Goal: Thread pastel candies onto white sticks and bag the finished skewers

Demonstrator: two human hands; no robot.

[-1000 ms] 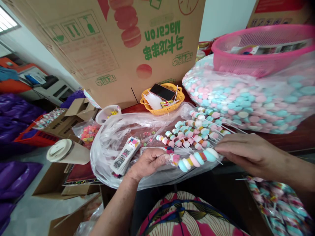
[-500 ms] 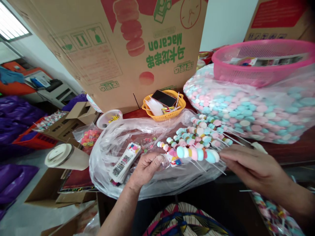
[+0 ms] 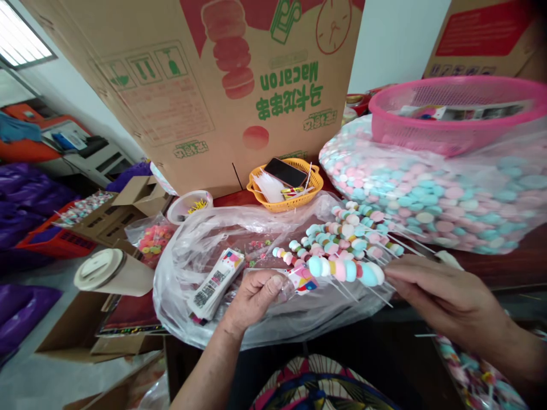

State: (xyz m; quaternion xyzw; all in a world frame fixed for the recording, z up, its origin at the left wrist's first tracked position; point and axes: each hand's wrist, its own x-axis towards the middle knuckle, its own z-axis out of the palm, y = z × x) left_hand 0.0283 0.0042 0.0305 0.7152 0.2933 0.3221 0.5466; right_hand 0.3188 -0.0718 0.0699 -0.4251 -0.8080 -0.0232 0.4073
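Observation:
My right hand (image 3: 448, 290) is closed on the stick end of a candy skewer (image 3: 345, 270), threaded with blue, pink, yellow and white pieces and held nearly level. The skewer's far tip meets a small printed plastic wrapper (image 3: 302, 279), pinched between the thumb and fingers of my left hand (image 3: 260, 293). Whether the tip is inside the wrapper or only against it, I cannot tell. Just behind lies a pile of similar skewers (image 3: 352, 228) on a clear plastic sheet (image 3: 183, 250). Left of my left hand is a stack of printed wrappers (image 3: 217, 285).
A yellow basket (image 3: 277, 204) holds a phone. A big cardboard box (image 3: 171, 114) stands behind. On the right, a pink basket (image 3: 427, 134) rests on a bulky bag of candies (image 3: 436, 199). A lidded cup (image 3: 115, 272) and a white bowl (image 3: 190, 208) are at left.
The view has shifted slightly. Both hands keep their grips, and the skewer and wrapper stay nearly in place, with the wrapper's printed end still at the skewer's tip.

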